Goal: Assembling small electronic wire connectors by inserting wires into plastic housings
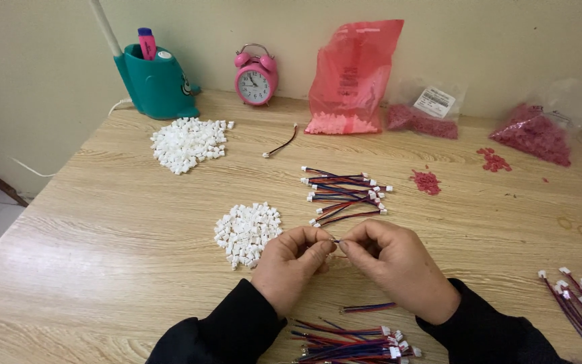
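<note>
Near the front edge of the pale wood-grain table, the left hand and the right hand meet fingertip to fingertip, both pinching a thin red-and-blue wire lead between them. What sits at its tip is too small to tell. It seems best to keep the grip close to the wire's end so it stays straight. A small heap of white plastic connector housings lies just left of the hands; a fan of finished red-and-blue leads lies toward the middle.
</note>
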